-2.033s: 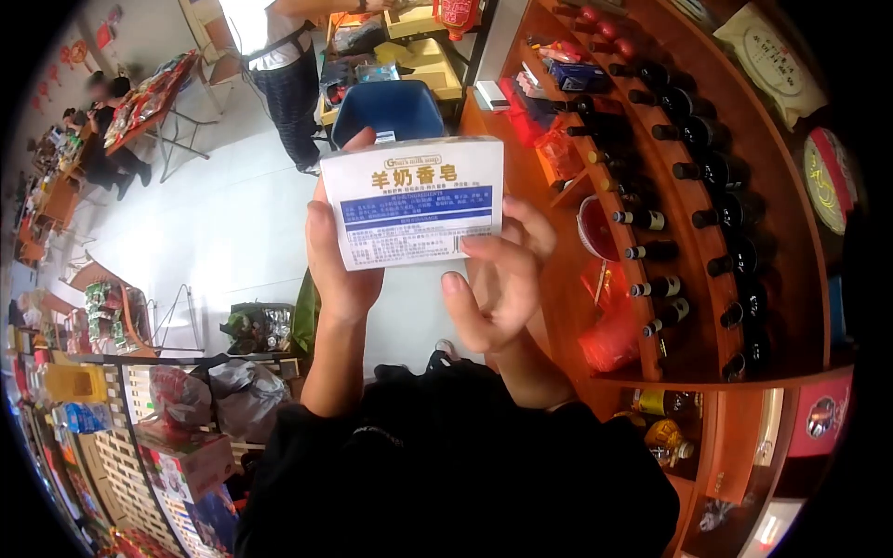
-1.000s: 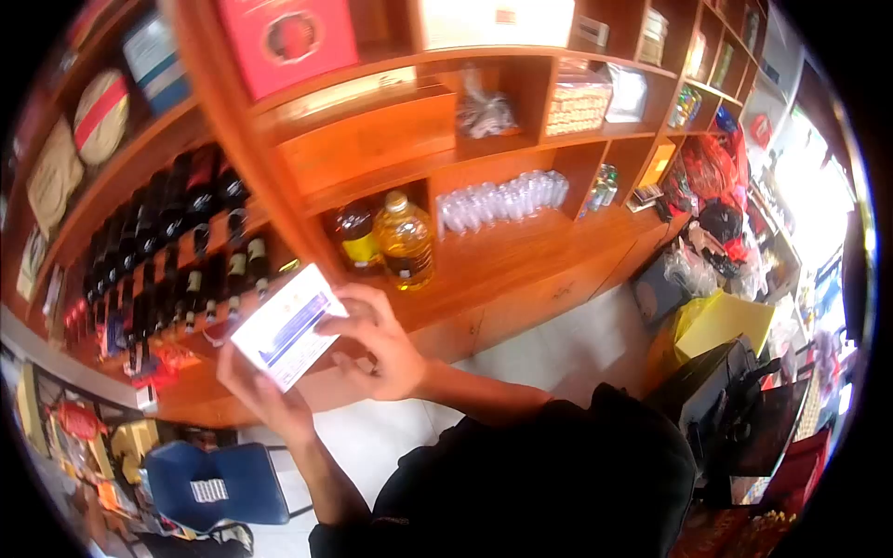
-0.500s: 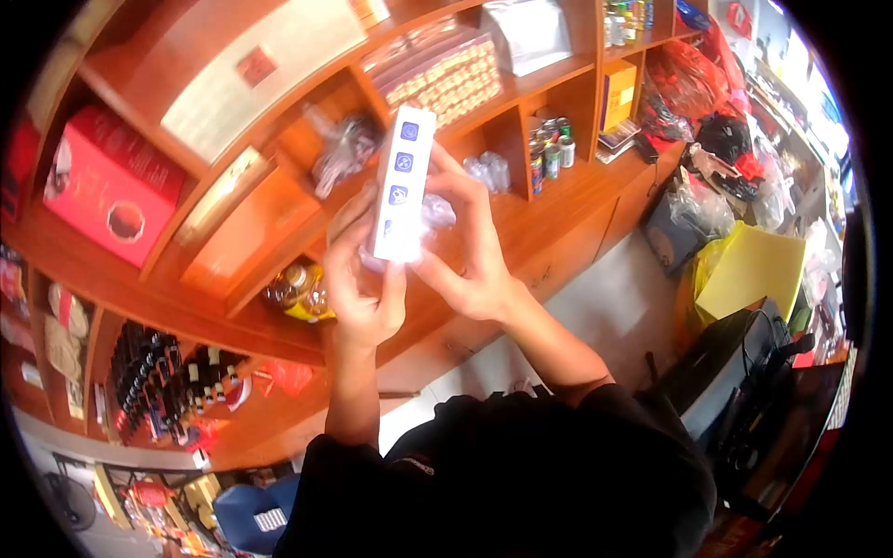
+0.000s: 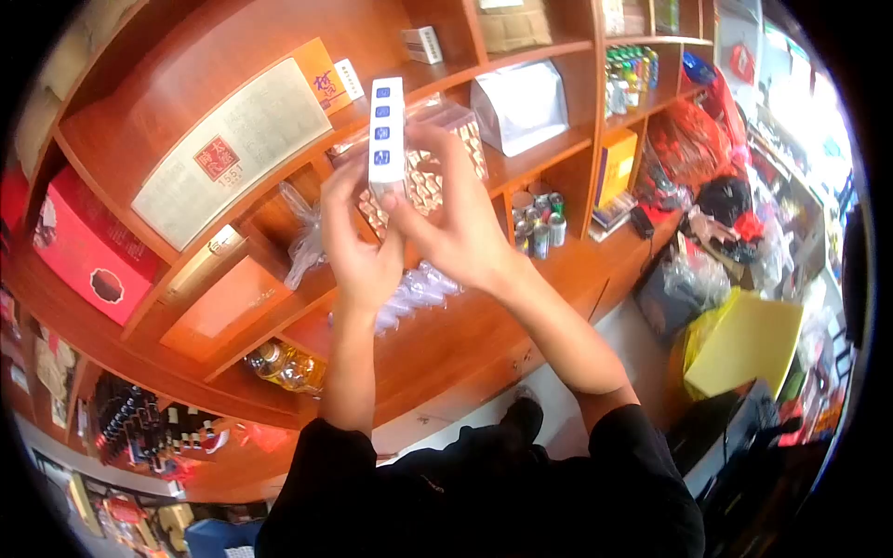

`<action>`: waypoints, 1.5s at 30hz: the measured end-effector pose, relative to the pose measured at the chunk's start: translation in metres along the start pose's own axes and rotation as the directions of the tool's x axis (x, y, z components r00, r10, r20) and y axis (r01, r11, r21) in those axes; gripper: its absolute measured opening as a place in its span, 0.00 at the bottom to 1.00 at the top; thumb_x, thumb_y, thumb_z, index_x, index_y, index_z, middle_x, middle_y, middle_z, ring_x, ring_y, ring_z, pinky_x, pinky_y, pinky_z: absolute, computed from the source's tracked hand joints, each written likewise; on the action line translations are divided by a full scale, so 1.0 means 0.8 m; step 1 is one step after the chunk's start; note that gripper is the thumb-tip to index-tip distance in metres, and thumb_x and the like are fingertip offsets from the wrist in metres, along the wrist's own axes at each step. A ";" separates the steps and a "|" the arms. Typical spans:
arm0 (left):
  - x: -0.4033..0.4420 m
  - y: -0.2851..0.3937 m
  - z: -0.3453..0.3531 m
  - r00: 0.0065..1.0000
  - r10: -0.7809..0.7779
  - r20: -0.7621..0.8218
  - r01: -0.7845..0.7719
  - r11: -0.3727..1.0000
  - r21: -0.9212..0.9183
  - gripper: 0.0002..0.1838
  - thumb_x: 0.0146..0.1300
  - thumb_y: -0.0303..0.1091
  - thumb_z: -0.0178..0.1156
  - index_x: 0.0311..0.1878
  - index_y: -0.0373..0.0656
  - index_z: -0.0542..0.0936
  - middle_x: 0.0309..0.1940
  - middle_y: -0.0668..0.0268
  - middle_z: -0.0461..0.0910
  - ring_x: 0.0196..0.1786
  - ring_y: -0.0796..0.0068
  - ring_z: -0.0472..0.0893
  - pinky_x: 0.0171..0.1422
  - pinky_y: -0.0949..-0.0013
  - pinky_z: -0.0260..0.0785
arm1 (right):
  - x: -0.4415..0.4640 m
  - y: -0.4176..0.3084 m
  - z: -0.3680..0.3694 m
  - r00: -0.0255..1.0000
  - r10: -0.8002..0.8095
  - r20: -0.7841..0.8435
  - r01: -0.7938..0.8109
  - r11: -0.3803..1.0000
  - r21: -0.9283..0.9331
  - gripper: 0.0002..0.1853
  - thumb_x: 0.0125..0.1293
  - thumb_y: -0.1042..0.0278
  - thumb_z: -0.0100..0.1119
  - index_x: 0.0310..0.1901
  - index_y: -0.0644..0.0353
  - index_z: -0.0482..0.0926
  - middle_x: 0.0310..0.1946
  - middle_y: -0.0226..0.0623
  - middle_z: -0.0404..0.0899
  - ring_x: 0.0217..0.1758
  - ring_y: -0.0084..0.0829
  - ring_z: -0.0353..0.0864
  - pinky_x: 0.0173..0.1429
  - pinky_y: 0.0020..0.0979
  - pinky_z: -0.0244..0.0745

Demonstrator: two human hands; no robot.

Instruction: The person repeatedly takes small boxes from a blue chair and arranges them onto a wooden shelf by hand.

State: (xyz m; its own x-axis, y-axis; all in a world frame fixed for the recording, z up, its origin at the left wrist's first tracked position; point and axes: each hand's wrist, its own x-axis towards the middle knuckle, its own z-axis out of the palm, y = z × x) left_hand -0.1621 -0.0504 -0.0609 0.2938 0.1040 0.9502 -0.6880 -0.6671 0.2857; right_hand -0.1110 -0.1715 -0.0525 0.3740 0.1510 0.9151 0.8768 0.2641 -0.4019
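Note:
A narrow white box (image 4: 387,121) with a row of blue square icons on its side stands out in front of the shelves. My left hand (image 4: 358,242) grips it from the left, thumb at the near end. From the right, my right hand (image 4: 456,219) holds the same box, its thumb also by the near end and its fingers curled behind. Just beyond the hands lies a clear-wrapped pack with rows of tan and brown pieces (image 4: 423,191), partly hidden by them.
Around the hands are wooden shelves with a cream box (image 4: 228,153), a red box (image 4: 93,246), a silver-white bag (image 4: 521,104), drink cans (image 4: 539,228) and oil bottles (image 4: 286,365). Wrapped bottles (image 4: 409,296) rest on the counter below. Bagged items (image 4: 693,130) are heaped at the right.
Both hands have lifted the white box up and forward, toward the shelf with the clear-wrapped pack. The camera view has shifted, showing more of the upper shelves.

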 end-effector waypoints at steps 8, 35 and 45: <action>0.100 -0.104 0.050 0.985 -0.153 -0.077 0.163 0.977 0.137 0.26 0.56 0.20 0.60 0.58 0.37 0.66 0.52 0.50 0.74 0.52 0.53 0.78 0.53 0.58 0.73 | 0.132 0.131 0.013 0.973 0.121 0.198 -0.109 0.991 -0.073 0.25 0.61 0.65 0.59 0.55 0.69 0.62 0.44 0.59 0.75 0.44 0.53 0.79 0.47 0.42 0.75; 0.195 -0.173 0.090 0.968 -0.245 -0.056 0.159 0.423 0.892 0.21 0.49 0.15 0.58 0.49 0.40 0.74 0.43 0.54 0.74 0.48 0.52 0.75 0.51 0.61 0.69 | 0.265 0.282 0.045 0.624 0.279 0.730 0.035 0.923 -0.382 0.16 0.58 0.64 0.53 0.43 0.64 0.81 0.47 0.53 0.80 0.55 0.48 0.78 0.63 0.50 0.63; 0.181 -0.203 0.062 0.981 -0.171 0.095 -0.048 0.264 0.963 0.14 0.49 0.25 0.58 0.42 0.36 0.82 0.41 0.50 0.76 0.49 0.52 0.74 0.57 0.61 0.68 | 0.233 0.263 -0.001 0.718 0.110 0.687 -0.013 0.989 -0.145 0.20 0.63 0.59 0.52 0.51 0.63 0.77 0.48 0.53 0.79 0.53 0.49 0.78 0.56 0.44 0.72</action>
State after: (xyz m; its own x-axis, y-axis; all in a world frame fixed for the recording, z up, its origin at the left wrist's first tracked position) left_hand 0.0253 0.0366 0.0243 0.4692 0.1460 0.8709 0.4439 -0.8916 -0.0897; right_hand 0.1432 -0.0885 0.0339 0.1572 0.7923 0.5895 0.9064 0.1212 -0.4046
